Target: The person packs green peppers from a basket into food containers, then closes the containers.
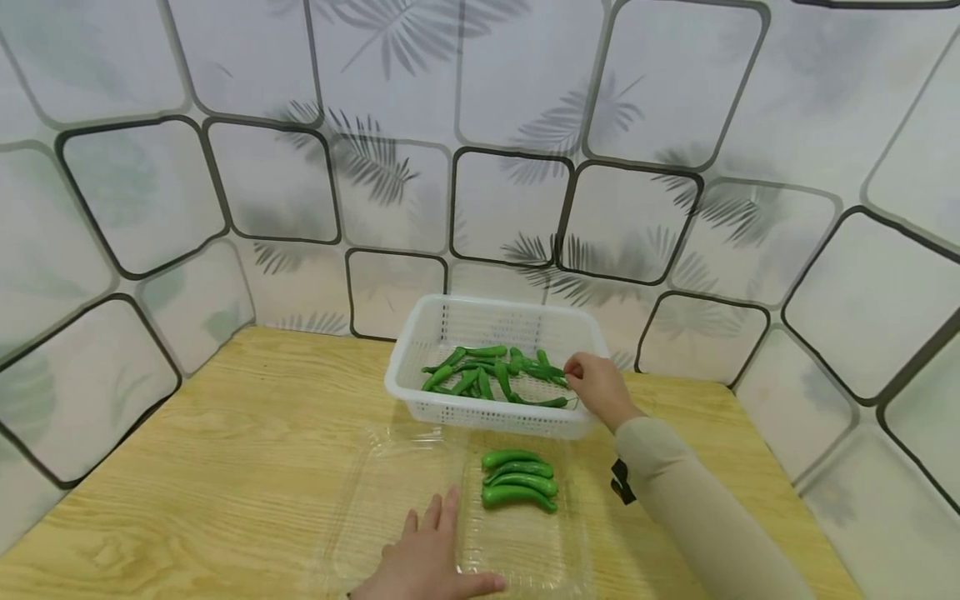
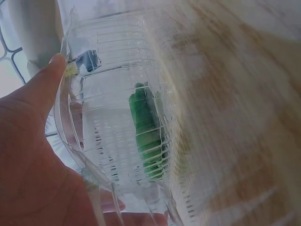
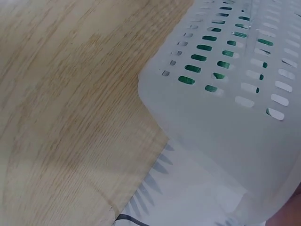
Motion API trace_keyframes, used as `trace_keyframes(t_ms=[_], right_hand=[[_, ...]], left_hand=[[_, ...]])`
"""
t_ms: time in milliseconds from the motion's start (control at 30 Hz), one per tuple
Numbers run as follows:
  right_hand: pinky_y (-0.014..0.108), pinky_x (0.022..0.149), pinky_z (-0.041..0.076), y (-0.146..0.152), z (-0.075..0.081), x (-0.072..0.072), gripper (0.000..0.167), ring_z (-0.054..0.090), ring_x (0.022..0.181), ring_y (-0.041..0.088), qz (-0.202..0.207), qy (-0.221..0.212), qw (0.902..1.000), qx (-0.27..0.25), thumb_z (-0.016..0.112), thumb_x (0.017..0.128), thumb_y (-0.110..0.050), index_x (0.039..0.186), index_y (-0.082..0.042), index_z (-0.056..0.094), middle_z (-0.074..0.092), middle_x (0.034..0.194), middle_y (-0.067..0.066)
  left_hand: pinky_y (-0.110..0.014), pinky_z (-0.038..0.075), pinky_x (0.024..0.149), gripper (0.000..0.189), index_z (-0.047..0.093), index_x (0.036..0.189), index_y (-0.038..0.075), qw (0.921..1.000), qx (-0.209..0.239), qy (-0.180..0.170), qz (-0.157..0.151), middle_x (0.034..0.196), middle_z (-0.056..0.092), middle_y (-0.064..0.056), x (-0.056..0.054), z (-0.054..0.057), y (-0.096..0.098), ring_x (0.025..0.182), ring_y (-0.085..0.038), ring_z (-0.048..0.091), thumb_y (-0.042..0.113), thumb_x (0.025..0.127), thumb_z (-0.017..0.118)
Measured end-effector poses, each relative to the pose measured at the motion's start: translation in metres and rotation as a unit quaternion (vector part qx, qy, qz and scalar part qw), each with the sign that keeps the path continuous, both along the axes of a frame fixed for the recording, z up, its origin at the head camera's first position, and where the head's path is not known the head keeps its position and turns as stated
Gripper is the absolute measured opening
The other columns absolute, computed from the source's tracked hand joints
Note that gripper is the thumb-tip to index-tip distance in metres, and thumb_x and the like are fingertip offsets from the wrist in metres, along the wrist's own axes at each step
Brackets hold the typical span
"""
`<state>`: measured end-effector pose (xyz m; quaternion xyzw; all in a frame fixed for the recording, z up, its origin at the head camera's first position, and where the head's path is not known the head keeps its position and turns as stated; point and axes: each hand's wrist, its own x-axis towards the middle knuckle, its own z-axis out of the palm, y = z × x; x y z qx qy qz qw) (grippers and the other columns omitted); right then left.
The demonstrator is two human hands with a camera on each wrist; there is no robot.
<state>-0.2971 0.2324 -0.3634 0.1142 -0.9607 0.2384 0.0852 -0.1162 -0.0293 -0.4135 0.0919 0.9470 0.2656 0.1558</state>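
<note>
A white perforated basket (image 1: 480,412) holds a loose pile of green chili peppers (image 1: 480,379). Over its right side, my right hand (image 1: 600,392) pinches the end of one green chili pepper (image 1: 551,372) with thumb and fingertips. In front of the basket lies an opened clear plastic clamshell box (image 1: 517,546). Several green chili peppers (image 1: 519,482) lie side by side in its right half. My left hand (image 1: 427,554), fingers spread, rests on the box near its middle fold. In the left wrist view, the left thumb (image 2: 44,87) touches the box rim.
The box and basket stand on a wood-grain table (image 1: 247,450). A patterned cloth wall (image 1: 510,208) rises behind and on both sides. The right wrist view shows the basket's corner (image 3: 197,108) close up; only a sliver of the right hand (image 3: 287,209) appears there.
</note>
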Motion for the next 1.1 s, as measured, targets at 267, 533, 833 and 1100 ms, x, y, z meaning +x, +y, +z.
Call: trace_keyframes(t_ms=[267,533,833,1100], right_hand=[[0.041,0.072,0.049,0.003,0.002,0.008,0.009,0.061,0.082,0.026,-0.019,0.008,0.9982,-0.056,0.062,0.089,-0.007,0.097,-0.002,0.064,0.065,0.089,0.011],[0.042,0.072,0.049,0.004,0.001,0.014,0.006,0.062,0.082,0.026,-0.027,0.021,0.9964,-0.077,0.061,0.089,-0.008,0.093,-0.003,0.064,0.066,0.088,0.011],[0.042,0.072,0.049,0.004,0.006,0.023,0.006,0.062,0.080,0.026,-0.032,0.042,0.9916,-0.118,0.063,0.088,-0.009,0.091,-0.004,0.063,0.066,0.085,0.010],[0.042,0.072,0.049,0.003,0.009,0.029,0.006,0.063,0.081,0.025,-0.023,0.055,0.9890,-0.135,0.064,0.088,-0.008,0.092,-0.004,0.063,0.067,0.086,0.010]], left_hand=[[-0.077,0.030,0.073,0.120,0.023,0.145,-0.002,0.9997,0.004,0.023,-0.004,0.142,0.032,-0.029,0.003,-0.001,0.000,0.122,-0.060,0.028,0.076,0.063,0.063],[-0.077,0.030,0.073,0.120,0.024,0.145,-0.002,0.9997,-0.002,0.023,-0.003,0.141,0.033,-0.028,0.004,0.001,0.000,0.122,-0.059,0.028,0.077,0.063,0.061],[-0.077,0.030,0.074,0.120,0.026,0.144,-0.002,0.9997,-0.010,0.023,-0.001,0.141,0.034,-0.028,0.003,0.002,0.000,0.122,-0.059,0.030,0.079,0.062,0.060],[-0.078,0.029,0.073,0.119,0.026,0.144,-0.001,0.9998,-0.010,0.019,-0.002,0.141,0.034,-0.028,0.003,0.002,0.001,0.121,-0.059,0.030,0.078,0.063,0.060]])
